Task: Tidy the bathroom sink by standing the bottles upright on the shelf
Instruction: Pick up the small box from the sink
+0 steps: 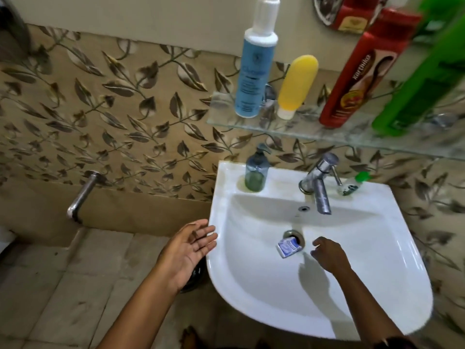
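On the glass shelf (352,137) above the sink stand a blue bottle with a white cap (255,71), a yellow tube on its cap (297,86), a red bottle (359,76) and a green bottle (422,81), all upright. A small blue and white sachet (288,248) lies by the drain in the white sink (377,273). My right hand (329,254) hovers in the basin just right of the sachet, fingers loosely curled, holding nothing. Beside the sink's left rim is my left hand (187,250), open with the palm up.
A soap pump bottle (256,172) stands on the sink's back left ledge. A small bottle with a green cap (352,183) lies tilted behind the chrome tap (318,182). A wall pipe (80,195) sticks out at the left above the tiled floor.
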`<state>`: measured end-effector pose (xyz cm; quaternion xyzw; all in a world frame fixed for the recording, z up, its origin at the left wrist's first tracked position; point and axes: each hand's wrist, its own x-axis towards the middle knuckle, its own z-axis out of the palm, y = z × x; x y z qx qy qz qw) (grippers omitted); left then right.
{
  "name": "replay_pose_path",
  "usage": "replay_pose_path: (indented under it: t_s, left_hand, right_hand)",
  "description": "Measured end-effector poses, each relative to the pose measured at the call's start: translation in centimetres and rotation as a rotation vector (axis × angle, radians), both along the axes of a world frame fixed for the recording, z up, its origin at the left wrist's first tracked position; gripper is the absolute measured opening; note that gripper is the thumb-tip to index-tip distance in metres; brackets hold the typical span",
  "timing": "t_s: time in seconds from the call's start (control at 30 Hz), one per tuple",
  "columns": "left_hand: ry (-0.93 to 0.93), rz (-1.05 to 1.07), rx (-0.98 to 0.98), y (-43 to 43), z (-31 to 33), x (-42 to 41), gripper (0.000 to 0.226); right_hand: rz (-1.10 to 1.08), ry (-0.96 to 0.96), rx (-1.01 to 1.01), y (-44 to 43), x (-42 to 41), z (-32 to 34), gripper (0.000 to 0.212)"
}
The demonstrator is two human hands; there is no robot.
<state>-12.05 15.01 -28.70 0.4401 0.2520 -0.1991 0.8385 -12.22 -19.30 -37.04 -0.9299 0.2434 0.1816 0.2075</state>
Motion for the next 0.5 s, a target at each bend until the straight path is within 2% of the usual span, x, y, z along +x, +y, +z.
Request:
replay_pose_path:
  t_s: [0.3,0.4,0.5]
  left_hand:
    - [0.069,-0.203,-0.011,-6.4,-0.5,-0.3,0.02]
    - [0.089,-0.255,-0.004,-7.7,-0.8,-0.6,0.019]
    - [0.099,-0.278,0.004,-8.3,-1.1,-0.9,0.018]
  right_hand:
    - [-0.003,-0.085,0.095,1.6,0.5,-1.6,0.04]
    - [0.02,-0.027,0.074,0.8,1.5,-5.7,0.06]
    - [0.032,0.0,0.039,2.5,1.4,-4.3,0.067]
